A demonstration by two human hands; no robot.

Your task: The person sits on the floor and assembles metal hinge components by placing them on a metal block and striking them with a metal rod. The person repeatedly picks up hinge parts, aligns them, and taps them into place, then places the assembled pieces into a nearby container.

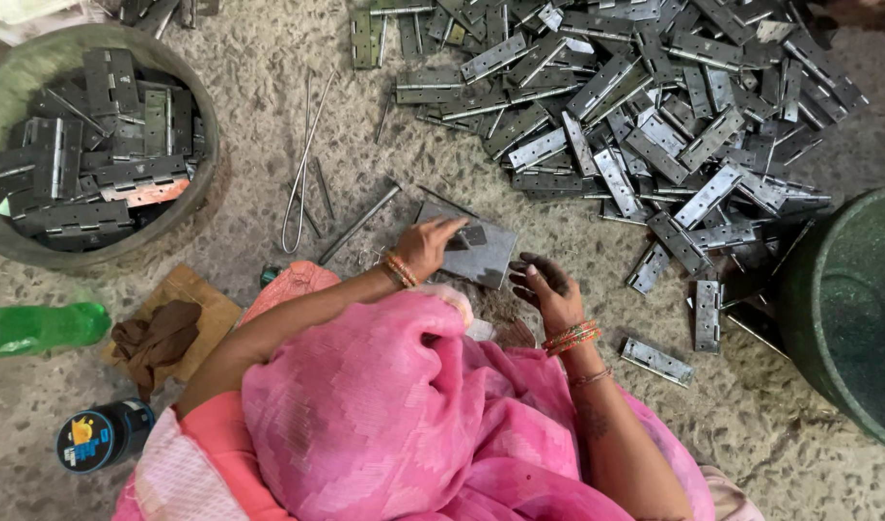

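Left hand (428,246) presses a hinge (469,237) flat on the metal block (481,259), fingers together on it, steadying; right hand (548,287) hovers beside, fingers loosely curled, empty; hinge pile (645,106) within reach.

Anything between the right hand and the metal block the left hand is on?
Nothing visible. The right hand hovers open just right of the metal block, bare floor between; the left hand rests on the block's left part.

A round basin (199,106) of metal hinges sits at the floor's upper left corner, with a green plastic bottle (39,328) and a dark jar (105,436) along the left edge. A green tub (847,309) stands at the right edge, and a brown cloth (158,340) lies on cardboard (193,294) near the bottle.
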